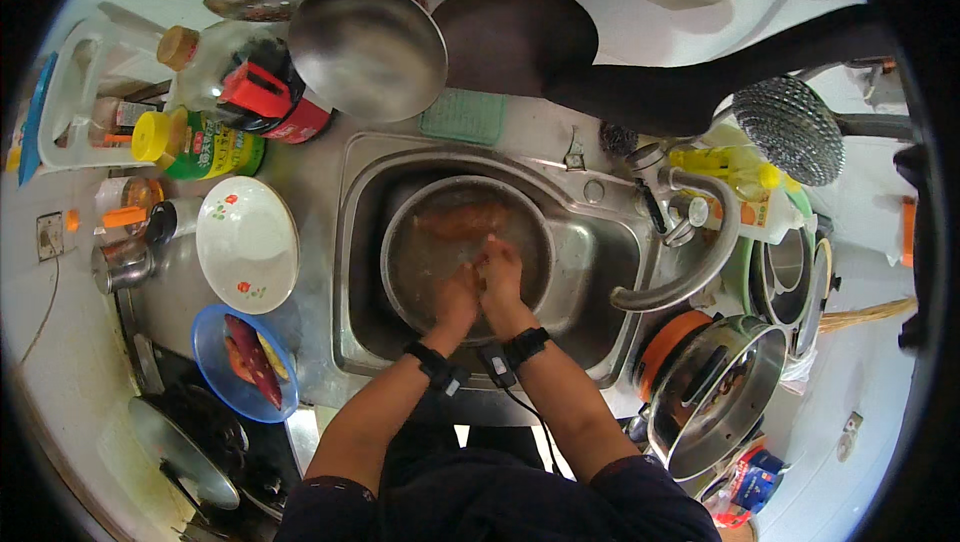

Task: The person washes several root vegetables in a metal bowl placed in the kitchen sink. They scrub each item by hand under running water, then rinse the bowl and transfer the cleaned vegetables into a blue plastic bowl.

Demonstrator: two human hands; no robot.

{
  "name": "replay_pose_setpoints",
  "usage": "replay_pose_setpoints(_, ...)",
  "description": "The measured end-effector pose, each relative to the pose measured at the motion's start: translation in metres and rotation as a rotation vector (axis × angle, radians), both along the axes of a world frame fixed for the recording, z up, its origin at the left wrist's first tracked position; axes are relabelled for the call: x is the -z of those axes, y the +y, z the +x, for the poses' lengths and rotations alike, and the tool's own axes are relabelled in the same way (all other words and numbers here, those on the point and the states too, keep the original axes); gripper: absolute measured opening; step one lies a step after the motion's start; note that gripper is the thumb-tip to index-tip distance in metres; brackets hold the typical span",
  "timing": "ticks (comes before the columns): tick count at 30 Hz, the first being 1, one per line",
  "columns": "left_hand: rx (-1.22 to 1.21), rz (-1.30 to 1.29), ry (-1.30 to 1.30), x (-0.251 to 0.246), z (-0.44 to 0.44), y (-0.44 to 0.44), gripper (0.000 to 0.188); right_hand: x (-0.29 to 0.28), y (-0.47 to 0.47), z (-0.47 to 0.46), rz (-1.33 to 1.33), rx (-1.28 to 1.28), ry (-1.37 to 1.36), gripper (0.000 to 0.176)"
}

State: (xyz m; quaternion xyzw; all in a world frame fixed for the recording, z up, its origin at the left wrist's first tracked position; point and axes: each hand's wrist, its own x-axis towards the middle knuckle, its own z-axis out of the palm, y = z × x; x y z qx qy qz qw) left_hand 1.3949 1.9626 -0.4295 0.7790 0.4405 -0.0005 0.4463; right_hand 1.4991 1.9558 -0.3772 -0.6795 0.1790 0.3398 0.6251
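Note:
A round metal basin (393, 294) of murky water sits inside the stainless steel sink (592, 279). Under the water toward its far side lies a long orange-brown thing (463, 221), perhaps a sweet potato; the water blurs it. My left hand (457, 296) and my right hand (501, 272) meet over the near half of the basin, fingertips together, just short of that thing. Whether something small is between the fingers is hidden. The curved faucet (712, 272) reaches over the sink's right edge.
Left of the sink are a white floral plate (247, 249) and a blue plastic bowl (206, 362) holding purple and orange root vegetables. Bottles (217, 144) stand behind them. A steel ladle (367, 46) and a dark pan (517, 39) hang overhead. A lidded pot (765, 392) stands at right.

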Motion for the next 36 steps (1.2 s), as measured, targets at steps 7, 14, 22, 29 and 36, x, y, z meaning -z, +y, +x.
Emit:
replay_pose_setpoints(7,-0.684,-1.152,0.045,-0.071,0.013,0.016,0.034,-0.059,-0.007,0.024,0.446,-0.328,0.289,0.022)
replay_pose_setpoints(14,-0.723,-1.010,-0.110,-0.096,0.010,0.020,0.041,-0.079,-0.005,0.018,0.466,-0.342,0.197,0.020)
replay_pose_setpoints(22,-0.487,-0.416,-0.114,-0.086,0.000,-0.001,0.051,-0.085,-0.013,0.000,0.410,-0.010,0.274,0.022)
replay_pose_setpoints(29,-0.463,-1.907,-0.113,-0.090,-0.011,0.018,0.051,-0.091,-0.017,0.020,0.538,-0.381,0.332,0.026)
replay_pose_setpoints(36,-0.588,-0.725,-0.280,-0.104,0.004,0.005,0.059,-0.069,0.009,0.016,0.387,-0.261,0.178,0.028)
